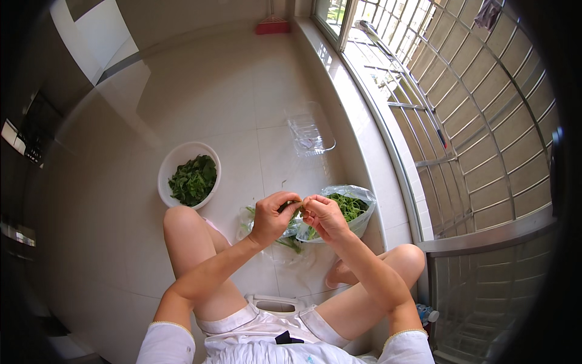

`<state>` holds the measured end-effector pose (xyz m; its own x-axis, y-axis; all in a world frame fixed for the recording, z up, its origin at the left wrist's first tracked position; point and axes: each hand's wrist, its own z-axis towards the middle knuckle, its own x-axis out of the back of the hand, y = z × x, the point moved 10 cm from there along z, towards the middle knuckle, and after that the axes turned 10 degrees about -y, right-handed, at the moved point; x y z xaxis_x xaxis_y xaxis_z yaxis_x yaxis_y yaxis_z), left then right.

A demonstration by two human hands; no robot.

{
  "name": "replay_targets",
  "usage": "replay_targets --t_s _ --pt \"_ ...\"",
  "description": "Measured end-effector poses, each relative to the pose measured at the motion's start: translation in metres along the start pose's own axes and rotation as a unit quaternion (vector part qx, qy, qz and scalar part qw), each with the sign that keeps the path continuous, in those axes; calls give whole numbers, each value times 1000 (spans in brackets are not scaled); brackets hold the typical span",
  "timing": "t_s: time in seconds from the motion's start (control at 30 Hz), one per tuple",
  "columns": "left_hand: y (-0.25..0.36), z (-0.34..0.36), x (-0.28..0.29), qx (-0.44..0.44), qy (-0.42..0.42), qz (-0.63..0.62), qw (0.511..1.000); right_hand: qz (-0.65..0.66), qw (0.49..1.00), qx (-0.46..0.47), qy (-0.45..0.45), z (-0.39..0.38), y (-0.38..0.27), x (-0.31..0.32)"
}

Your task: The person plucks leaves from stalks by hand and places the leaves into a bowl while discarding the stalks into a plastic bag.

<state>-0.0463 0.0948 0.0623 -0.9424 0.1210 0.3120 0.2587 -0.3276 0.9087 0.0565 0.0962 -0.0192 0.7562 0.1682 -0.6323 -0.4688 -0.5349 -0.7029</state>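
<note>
Our left hand (pixel 273 217), right hand (pixel 326 217) pinched closed on green scrap (pixel 295 207), partly hiding bag (pixel 364 221) by right edge of floor (pixel 230 91); clear tray (pixel 308 130) beyond, white bowl (pixel 162 185) left.

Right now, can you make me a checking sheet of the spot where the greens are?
Surface: pale tiled floor, shiny.
Things: leafy greens in a white bowl; more greens in a clear bag.
Clutter: clear plastic tray on the floor, beyond the bag.
Hands: left hand and right hand meet, pinching a small greenish piece, mostly hidden.
Cables: nothing seen.
Surroundings: metal window bars right; red broom head at the far wall.
</note>
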Motion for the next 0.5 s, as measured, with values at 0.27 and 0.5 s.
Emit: replay_targets --t_s 0.27,0.5 --pt "-31 0 -4 108 -7 -203 973 -11 999 20 37 -4 -6 4" --pt "-45 -1 7 144 25 -266 953 -57 992 37 109 -5 -10 48"
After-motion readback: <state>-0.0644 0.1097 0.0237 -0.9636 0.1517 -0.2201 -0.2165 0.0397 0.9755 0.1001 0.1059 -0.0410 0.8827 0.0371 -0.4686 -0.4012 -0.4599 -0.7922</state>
